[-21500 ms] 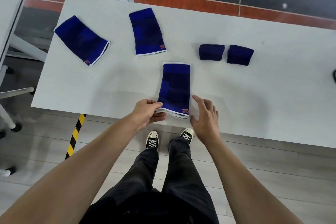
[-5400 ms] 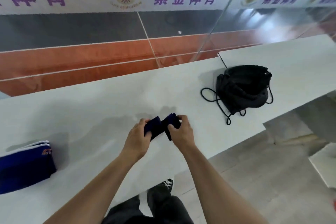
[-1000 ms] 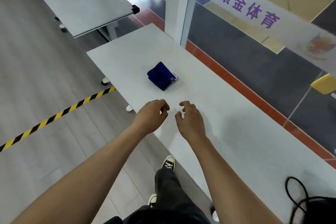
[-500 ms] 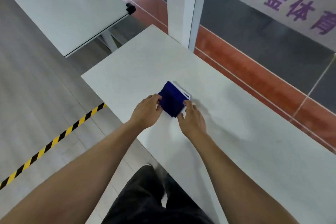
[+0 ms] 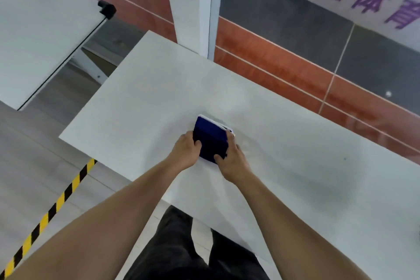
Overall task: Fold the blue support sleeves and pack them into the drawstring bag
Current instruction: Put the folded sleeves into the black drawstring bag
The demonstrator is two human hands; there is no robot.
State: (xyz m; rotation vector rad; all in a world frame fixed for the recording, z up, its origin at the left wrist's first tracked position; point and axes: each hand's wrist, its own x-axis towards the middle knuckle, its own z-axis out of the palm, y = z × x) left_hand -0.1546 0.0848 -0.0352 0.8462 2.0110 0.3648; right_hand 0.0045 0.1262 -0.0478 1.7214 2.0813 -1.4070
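A folded stack of blue support sleeves (image 5: 211,138) with white trim lies on the white table (image 5: 295,166) near its left end. My left hand (image 5: 185,151) grips the stack's left side, thumb on top. My right hand (image 5: 231,157) clasps its right side and near corner. Both hands hold the stack between them at the table surface. The drawstring bag is out of view.
A second white table (image 5: 41,36) stands to the left with a gap of grey floor between. A white post (image 5: 208,9) rises behind the table's far edge. Yellow-black floor tape (image 5: 56,204) runs at lower left. My legs show below the near edge.
A second ago my hands were open short of the stack. They reached it and closed on both its sides, and the view has swung toward the table's left end.
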